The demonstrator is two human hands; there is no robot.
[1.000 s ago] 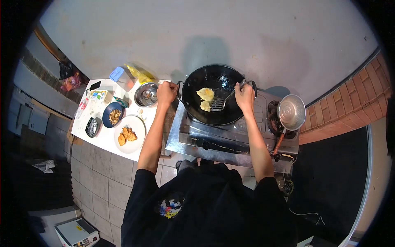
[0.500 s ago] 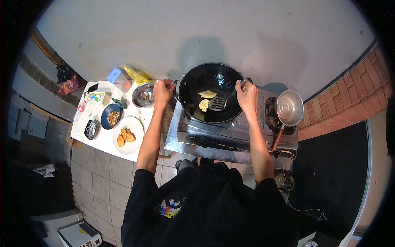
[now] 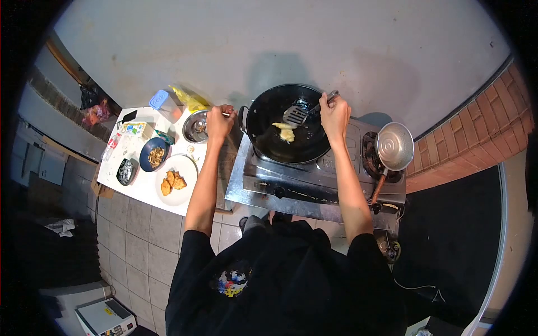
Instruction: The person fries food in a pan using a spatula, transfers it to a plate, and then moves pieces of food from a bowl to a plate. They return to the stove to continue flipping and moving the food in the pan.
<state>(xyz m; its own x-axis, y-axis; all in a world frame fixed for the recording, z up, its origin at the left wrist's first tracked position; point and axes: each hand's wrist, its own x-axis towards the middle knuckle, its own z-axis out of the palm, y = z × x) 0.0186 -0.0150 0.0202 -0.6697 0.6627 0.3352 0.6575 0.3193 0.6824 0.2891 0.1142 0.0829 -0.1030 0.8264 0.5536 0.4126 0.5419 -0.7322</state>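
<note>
Right now, hands: our left hand grips the wok handle; our right hand holds the spatula.
Food: yellow pieces mid-wok (spatula just beyond).
Risk: we could splash oil if the spatula drops hard.

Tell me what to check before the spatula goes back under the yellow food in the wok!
1. Left hand steadying the wok by its side handle: ok.
2. Right hand gripping the spatula handle: ok.
3. Spatula blade clear of the yellow food, above the far side of the wok: ok.
4. Wok sitting squarely on the stove burner: ok, it looks centred.
5. Flame on under the wok: cannot tell, hidden by the wok.
6. Small pot on the other burner out of the way: ok.
</note>
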